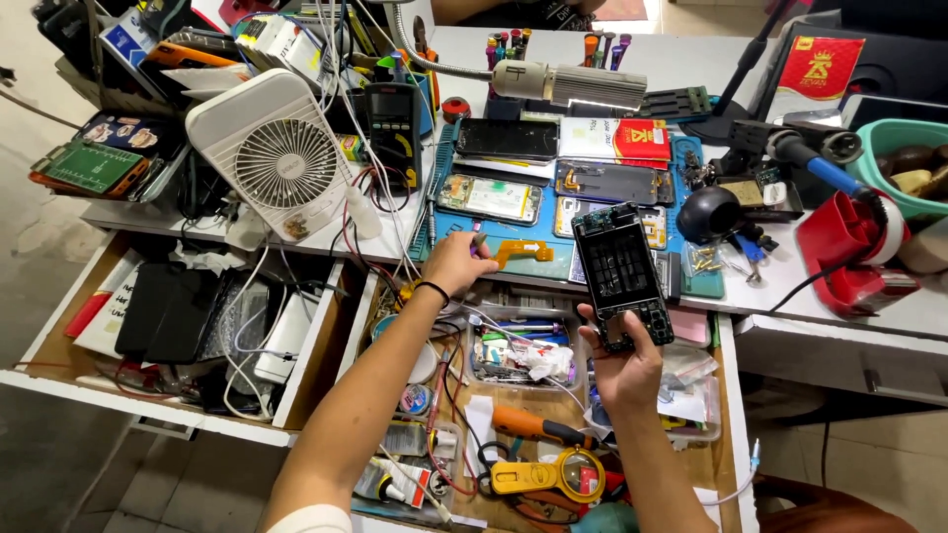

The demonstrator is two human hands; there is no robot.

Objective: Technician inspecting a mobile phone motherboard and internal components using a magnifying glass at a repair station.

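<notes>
We look down on a crowded repair bench with two drawers pulled open beneath it. Our right hand (624, 367) holds an opened phone (622, 276) upright above the right drawer (726, 395), fingers clamped round its lower end, its stripped inside with dark parts and a circuit board facing us. Our left hand (456, 262), a dark band on its wrist, reaches to the front edge of the blue mat (538, 266); its fingers are pinched together on a small tool (478, 240) with a purple handle, just beside an orange flex strip (523, 252) lying on the mat. On the mat behind lie other phones: one open with a pale battery (491, 197), one dark-backed (612, 183), one with a black screen (507, 139). A white fan (281, 158) stands to the left, a multimeter (393, 123) beside it, red and black leads trailing down. A lamp head (573, 87) hangs over the mat on a gooseneck. To the right sit a red tape dispenser (854, 247) and a teal bowl (894, 138). The right drawer holds a clear box of bits (518, 355), an orange-handled tool (533, 426) and a yellow magnifier (553, 476). The left drawer (59, 380) holds black slabs and white cables.
</notes>
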